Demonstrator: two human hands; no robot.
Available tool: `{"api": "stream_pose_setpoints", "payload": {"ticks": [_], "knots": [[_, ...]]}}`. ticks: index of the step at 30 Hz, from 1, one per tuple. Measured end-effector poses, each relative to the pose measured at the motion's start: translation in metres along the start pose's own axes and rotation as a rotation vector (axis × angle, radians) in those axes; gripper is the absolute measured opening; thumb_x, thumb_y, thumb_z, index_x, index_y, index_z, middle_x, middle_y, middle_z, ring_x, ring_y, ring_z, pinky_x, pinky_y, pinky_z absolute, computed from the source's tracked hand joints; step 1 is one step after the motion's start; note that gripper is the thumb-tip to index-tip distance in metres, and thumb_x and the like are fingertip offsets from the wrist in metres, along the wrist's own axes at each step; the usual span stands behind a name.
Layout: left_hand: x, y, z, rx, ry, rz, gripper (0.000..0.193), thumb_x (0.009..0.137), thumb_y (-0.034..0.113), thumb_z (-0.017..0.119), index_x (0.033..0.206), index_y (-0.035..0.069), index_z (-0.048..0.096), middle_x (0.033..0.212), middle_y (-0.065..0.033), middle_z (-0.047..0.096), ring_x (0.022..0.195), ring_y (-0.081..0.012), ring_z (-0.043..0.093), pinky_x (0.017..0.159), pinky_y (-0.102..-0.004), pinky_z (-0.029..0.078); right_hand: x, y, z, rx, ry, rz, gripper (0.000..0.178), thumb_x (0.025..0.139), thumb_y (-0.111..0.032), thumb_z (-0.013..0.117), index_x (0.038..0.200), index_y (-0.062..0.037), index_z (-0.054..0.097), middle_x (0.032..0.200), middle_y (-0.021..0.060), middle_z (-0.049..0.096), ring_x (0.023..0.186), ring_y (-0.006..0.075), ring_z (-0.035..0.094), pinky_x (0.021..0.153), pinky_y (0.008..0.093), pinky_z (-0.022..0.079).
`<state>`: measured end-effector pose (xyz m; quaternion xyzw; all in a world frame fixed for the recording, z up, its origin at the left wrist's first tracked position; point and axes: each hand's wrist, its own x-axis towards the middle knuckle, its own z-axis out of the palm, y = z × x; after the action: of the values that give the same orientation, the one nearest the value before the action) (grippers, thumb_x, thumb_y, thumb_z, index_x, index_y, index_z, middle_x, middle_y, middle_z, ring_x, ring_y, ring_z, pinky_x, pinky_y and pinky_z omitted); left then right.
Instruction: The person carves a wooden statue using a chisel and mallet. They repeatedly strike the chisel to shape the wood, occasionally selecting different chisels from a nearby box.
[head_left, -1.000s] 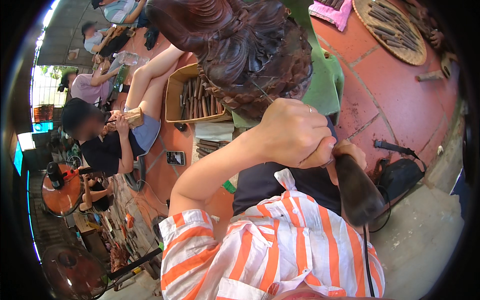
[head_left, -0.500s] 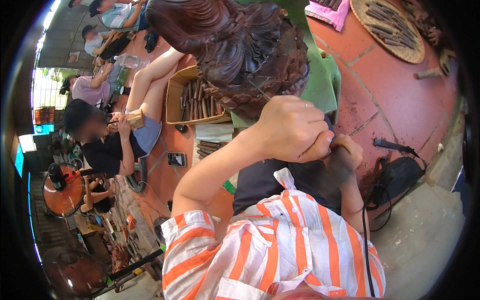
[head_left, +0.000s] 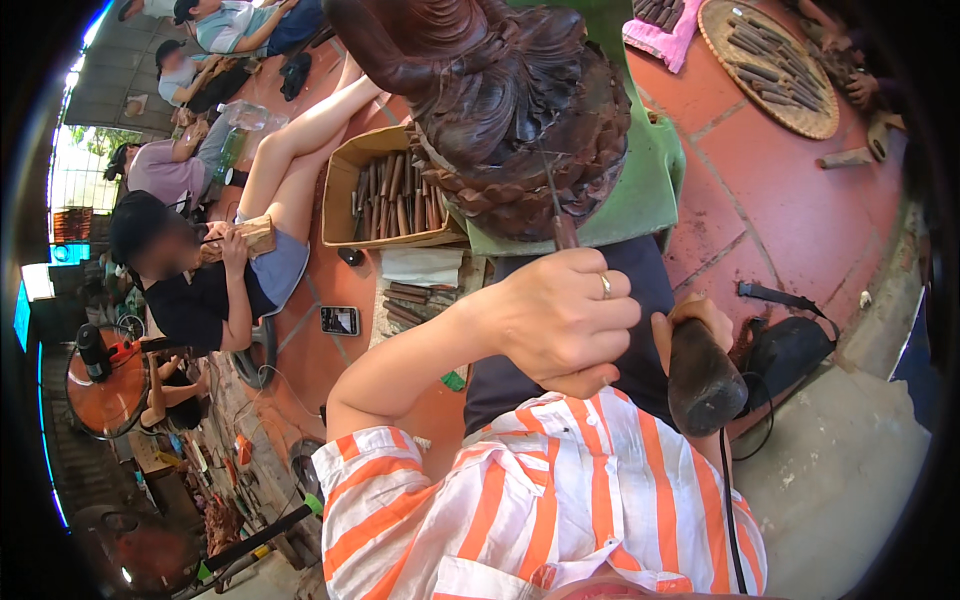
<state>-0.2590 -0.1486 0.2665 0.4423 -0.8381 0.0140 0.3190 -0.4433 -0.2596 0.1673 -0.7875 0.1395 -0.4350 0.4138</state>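
Observation:
A carved dark wooden statue [head_left: 500, 110], a seated figure in folded robes on a petalled base, stands in front of me on a green cloth [head_left: 655, 165]. My left hand [head_left: 570, 320] is closed around a carving chisel [head_left: 566, 232]; its thin blade points at the lower front of the statue. Whether the tip touches the wood I cannot tell. My right hand [head_left: 705, 315] grips a dark wooden mallet [head_left: 703, 375], just right of my left hand, its thick rounded end toward me. Part of the right hand is hidden behind the mallet.
A cardboard box [head_left: 338, 190] of chisels stands left of the statue, with more tools [head_left: 408, 300] and a phone [head_left: 340, 320] nearby. At far right lie a woven tray [head_left: 828, 118] of tools and a black bag [head_left: 790, 358]. A co-worker [head_left: 205, 270] sits at left.
The mallet, blurred and close to my left hand before, has moved apart to the right. My left hand has shifted left and nearer, and the chisel's handle now shows.

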Motion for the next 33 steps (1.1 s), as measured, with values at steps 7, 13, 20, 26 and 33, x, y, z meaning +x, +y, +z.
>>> {"api": "stream_pose_setpoints", "payload": {"ticks": [7, 13, 20, 26, 33], "knots": [[-0.014, -0.011, -0.014, -0.036, 0.044, 0.010, 0.028, 0.071, 0.027, 0.056, 0.054, 0.012, 0.039, 0.060, -0.0024, 0.037, 0.052, -0.0199, 0.040, 0.048, -0.0337, 0.030, -0.002, -0.021, -0.001, -0.021, -0.007, 0.017, 0.027, 0.063, 0.001, 0.075, 0.068, -0.0054, 0.050, 0.052, 0.0052, 0.049, 0.041, 0.0170, 0.048, 0.044, 0.0270, 0.036], [-0.020, -0.013, -0.024, -0.148, 0.182, 0.055, 0.035, 0.086, 0.026, 0.039, 0.054, 0.011, 0.039, 0.057, -0.0017, 0.039, 0.046, -0.0199, 0.041, 0.046, -0.0329, 0.030, -0.003, -0.035, -0.001, -0.025, -0.060, -0.054, 0.027, 0.062, 0.001, 0.076, 0.069, -0.0066, 0.051, 0.052, 0.0032, 0.049, 0.041, 0.0177, 0.049, 0.042, 0.0273, 0.036], [-0.019, -0.020, -0.027, -0.202, 0.232, 0.075, 0.035, 0.086, 0.025, 0.036, 0.054, 0.011, 0.040, 0.056, -0.0017, 0.041, 0.045, -0.0192, 0.040, 0.045, -0.0331, 0.030, 0.008, -0.057, 0.007, -0.205, -0.040, -0.231, 0.027, 0.062, 0.001, 0.075, 0.067, -0.0077, 0.049, 0.053, 0.0035, 0.048, 0.041, 0.0204, 0.046, 0.040, 0.0305, 0.033], [-0.011, -0.018, -0.025, -0.155, 0.255, 0.026, 0.033, 0.084, 0.024, 0.037, 0.054, 0.012, 0.042, 0.055, -0.0012, 0.041, 0.045, -0.0192, 0.039, 0.045, -0.0333, 0.030, -0.001, -0.051, 0.010, -0.241, -0.008, -0.184, 0.026, 0.065, -0.001, 0.073, 0.064, -0.0075, 0.048, 0.054, 0.0063, 0.044, 0.041, 0.0235, 0.043, 0.042, 0.0343, 0.030], [0.002, -0.018, -0.020, -0.097, 0.302, -0.036, 0.029, 0.081, 0.022, 0.040, 0.054, 0.011, 0.043, 0.054, -0.0019, 0.041, 0.045, -0.0204, 0.041, 0.046, -0.0335, 0.031, -0.001, -0.048, 0.006, -0.162, 0.097, -0.161, 0.026, 0.066, -0.004, 0.076, 0.066, -0.0062, 0.049, 0.056, 0.0074, 0.048, 0.043, 0.0231, 0.047, 0.043, 0.0318, 0.034]]}}
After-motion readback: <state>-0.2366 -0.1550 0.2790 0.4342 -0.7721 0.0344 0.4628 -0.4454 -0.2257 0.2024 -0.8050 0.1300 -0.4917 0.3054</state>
